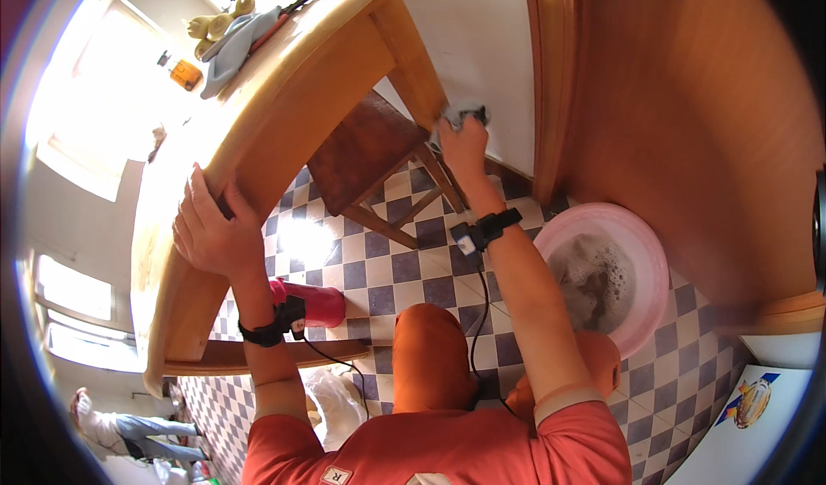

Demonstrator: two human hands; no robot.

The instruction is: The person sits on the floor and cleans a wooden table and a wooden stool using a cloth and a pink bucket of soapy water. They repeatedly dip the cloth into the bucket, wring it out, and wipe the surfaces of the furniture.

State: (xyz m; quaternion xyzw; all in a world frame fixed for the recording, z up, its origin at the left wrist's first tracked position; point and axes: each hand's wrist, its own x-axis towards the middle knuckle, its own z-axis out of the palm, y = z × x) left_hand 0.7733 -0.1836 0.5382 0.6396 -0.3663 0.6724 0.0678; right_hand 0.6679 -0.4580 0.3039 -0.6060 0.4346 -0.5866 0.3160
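My right hand (pixel 463 144) grips a crumpled grey cloth (pixel 466 112) at the leg of a wooden table (pixel 406 65), near the white wall. The cloth's far side is hidden. My left hand (pixel 216 230) rests on the near edge of the tabletop, fingers over the top and thumb below, holding no loose object. A dark brown wooden stool (pixel 371 152) stands beneath the table, between my hands. To the right of my right forearm, a pink plastic basin (pixel 658 272) on the floor contains murky, sudsy water.
On the table lie a grey-blue cloth (pixel 226 62), butternut squashes (pixel 219 27) and a jar of orange contents (pixel 185 74). A red cylindrical container (pixel 322 305) and a white plastic bag (pixel 335 401) are below. A wooden door (pixel 677 130) flanks the right. Another person (pixel 129 427) stands far left.
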